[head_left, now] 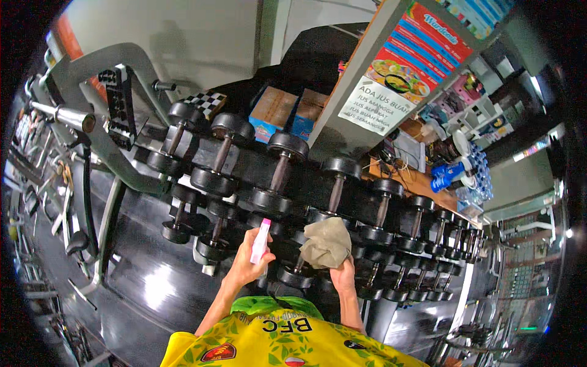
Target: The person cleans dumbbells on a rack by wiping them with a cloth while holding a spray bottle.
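Observation:
My left hand (247,261) is closed around a spray bottle, whose white and pink trigger head (260,242) shows above the fingers; most of the bottle's body is hidden. A crumpled greyish-beige cloth (328,243) sits in my right hand (343,274) and covers most of its fingers. Both hands are in front of my body, over the lower row of a two-tier dumbbell rack. Just beyond them, on the upper tier, lie a black dumbbell with a grey handle (280,172) and another dumbbell (337,192) to its right.
More black dumbbells (383,208) line both tiers to either side. A weight machine's grey frame (119,174) stands at left. Behind the rack are cardboard boxes (274,108) and a pillar with printed signs (373,105). A wooden counter (412,186) holds bottles and cables.

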Demonstrator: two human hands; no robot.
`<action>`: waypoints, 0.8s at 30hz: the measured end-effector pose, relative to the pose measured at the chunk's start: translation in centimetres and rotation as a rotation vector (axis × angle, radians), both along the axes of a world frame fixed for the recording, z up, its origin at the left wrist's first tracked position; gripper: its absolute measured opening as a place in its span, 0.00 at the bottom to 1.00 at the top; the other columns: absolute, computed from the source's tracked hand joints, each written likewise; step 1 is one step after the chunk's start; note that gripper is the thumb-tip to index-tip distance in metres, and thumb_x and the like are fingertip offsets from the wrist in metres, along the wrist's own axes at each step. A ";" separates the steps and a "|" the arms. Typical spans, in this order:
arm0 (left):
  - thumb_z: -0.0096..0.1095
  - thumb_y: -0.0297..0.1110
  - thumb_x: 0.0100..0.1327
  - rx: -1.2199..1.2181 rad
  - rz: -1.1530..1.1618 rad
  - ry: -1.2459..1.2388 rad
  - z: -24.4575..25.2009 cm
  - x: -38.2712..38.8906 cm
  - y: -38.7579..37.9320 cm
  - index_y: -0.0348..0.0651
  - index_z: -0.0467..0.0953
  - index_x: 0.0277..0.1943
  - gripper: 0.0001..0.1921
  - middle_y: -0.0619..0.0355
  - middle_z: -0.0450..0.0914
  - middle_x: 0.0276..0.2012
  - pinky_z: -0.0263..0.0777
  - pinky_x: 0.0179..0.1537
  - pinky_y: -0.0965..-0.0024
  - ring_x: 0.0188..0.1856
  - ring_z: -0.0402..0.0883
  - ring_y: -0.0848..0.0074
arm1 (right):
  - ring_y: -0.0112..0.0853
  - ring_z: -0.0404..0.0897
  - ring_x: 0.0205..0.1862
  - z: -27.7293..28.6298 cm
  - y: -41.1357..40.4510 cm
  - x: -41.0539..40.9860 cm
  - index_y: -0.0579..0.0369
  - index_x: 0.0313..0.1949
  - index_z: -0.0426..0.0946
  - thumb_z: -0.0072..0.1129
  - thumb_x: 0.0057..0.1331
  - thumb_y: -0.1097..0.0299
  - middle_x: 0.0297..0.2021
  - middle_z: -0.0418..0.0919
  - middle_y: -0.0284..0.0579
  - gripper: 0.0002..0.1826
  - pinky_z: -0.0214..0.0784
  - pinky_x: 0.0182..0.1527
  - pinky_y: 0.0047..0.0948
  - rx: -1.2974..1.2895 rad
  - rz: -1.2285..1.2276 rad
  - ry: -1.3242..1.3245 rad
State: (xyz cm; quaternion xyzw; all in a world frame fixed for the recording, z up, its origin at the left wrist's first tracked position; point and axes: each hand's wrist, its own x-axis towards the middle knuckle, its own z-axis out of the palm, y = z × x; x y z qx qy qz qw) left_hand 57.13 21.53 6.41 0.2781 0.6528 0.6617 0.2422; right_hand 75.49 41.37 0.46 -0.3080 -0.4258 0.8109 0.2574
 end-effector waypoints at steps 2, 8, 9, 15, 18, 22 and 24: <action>0.62 0.28 0.55 0.036 0.048 -0.015 0.3 0.2 0.7 0.37 0.60 0.51 0.23 0.58 0.71 0.37 0.70 0.32 0.74 0.28 0.73 0.78 | 0.38 0.67 0.58 1.0 0.7 -0.7 0.59 0.57 0.65 0.40 0.66 0.58 0.55 0.69 0.45 0.24 0.55 0.62 0.41 -0.074 0.024 0.070; 0.53 0.25 0.59 0.105 0.310 -0.208 2.8 -0.9 2.9 0.37 0.62 0.45 0.13 0.60 0.70 0.29 0.67 0.23 0.79 0.22 0.70 0.83 | 0.40 0.67 0.58 2.9 2.9 -2.8 0.58 0.57 0.64 0.41 0.59 0.55 0.55 0.69 0.46 0.29 0.55 0.62 0.44 -0.291 0.055 0.204; 0.55 0.26 0.60 0.082 0.365 -0.130 3.4 -1.6 3.4 0.37 0.65 0.43 0.10 0.62 0.70 0.23 0.66 0.21 0.79 0.19 0.69 0.84 | 0.40 0.67 0.58 3.4 2.9 -3.2 0.58 0.57 0.64 0.41 0.57 0.56 0.56 0.69 0.46 0.30 0.55 0.62 0.44 -0.304 0.047 0.235; 0.60 0.32 0.60 -0.147 0.222 -0.158 3.3 -7.2 5.4 0.37 0.70 0.41 0.10 0.64 0.70 0.21 0.64 0.18 0.78 0.17 0.69 0.85 | 0.42 0.65 0.60 3.7 1.8 -4.9 0.59 0.59 0.62 0.41 0.58 0.57 0.57 0.67 0.47 0.30 0.53 0.63 0.45 -0.272 -0.007 0.274; 0.60 0.30 0.60 -0.136 0.127 -0.093 2.6 -10.0 7.1 0.38 0.70 0.45 0.12 0.65 0.70 0.23 0.65 0.17 0.79 0.17 0.69 0.85 | 0.42 0.64 0.60 4.0 0.1 -5.8 0.59 0.59 0.62 0.40 0.59 0.57 0.57 0.67 0.47 0.30 0.52 0.63 0.45 -0.252 -0.110 0.279; 0.58 0.32 0.61 -0.156 0.025 -0.063 2.8 -13.0 9.3 0.39 0.71 0.44 0.10 0.66 0.69 0.22 0.66 0.17 0.77 0.17 0.68 0.85 | 0.41 0.65 0.60 3.3 -1.7 -6.1 0.58 0.58 0.63 0.40 0.59 0.57 0.57 0.67 0.45 0.29 0.53 0.63 0.44 -0.234 -0.190 0.283; 0.60 0.35 0.59 -0.151 0.025 -0.095 2.6 -14.1 10.2 0.37 0.71 0.34 0.10 0.61 0.71 0.16 0.66 0.17 0.74 0.15 0.71 0.81 | 0.41 0.65 0.59 4.3 -2.5 -7.1 0.57 0.58 0.64 0.40 0.60 0.56 0.57 0.67 0.44 0.29 0.53 0.63 0.44 -0.220 -0.218 0.295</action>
